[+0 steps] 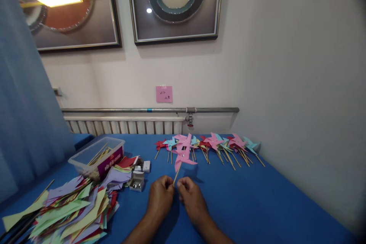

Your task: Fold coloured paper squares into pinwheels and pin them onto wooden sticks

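My left hand (161,196) is closed around the lower end of a thin wooden stick, which carries a pink paper pinwheel (183,156). The pinwheel leans up and to the right, with a small pin at its centre. Just right of the stick's end is my right hand (193,198), thumb and fingers pinched together. Whether something small sits in that pinch is hidden. Beyond the hands lies a row of finished pinwheels (214,141) in pink, red and light blue, sticks toward me.
At left, a clear plastic box (110,152) holds wooden sticks. Beside it are small white boxes of metal pins (137,182) and a large pile of coloured paper pieces (74,213). Everything rests on a blue-covered table (246,206); a blue curtain (25,103) hangs at left.
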`<state>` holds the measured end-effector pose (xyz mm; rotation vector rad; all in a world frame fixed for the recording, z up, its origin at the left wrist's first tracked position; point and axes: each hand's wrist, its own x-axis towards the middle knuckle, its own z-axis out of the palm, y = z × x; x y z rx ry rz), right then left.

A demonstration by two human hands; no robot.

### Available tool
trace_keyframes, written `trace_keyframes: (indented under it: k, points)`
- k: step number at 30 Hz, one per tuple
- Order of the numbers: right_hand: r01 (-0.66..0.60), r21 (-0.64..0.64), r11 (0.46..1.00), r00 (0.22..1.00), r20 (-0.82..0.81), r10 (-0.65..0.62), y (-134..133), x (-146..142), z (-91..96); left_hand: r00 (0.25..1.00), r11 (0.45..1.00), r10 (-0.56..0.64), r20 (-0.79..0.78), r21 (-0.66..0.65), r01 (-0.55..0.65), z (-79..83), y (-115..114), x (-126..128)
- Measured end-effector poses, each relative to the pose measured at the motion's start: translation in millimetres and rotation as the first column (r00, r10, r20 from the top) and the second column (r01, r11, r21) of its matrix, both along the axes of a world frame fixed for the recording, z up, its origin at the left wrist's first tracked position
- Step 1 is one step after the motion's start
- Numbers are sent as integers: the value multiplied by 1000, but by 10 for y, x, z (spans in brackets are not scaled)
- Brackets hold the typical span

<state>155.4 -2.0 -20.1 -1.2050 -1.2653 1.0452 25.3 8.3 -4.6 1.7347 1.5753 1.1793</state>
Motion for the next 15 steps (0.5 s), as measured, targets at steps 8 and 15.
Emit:
trace_keyframes:
  k: [8, 15]
  points:
    - [-15, 73, 997, 979, 205, 0, -99, -62, 36, 955, 971, 224, -193, -38, -236, 375, 653, -69]
    - [-9, 83, 996, 979, 204, -9, -107, -53, 73, 868, 909, 328, -373, -127, -398, 381, 1200, -51]
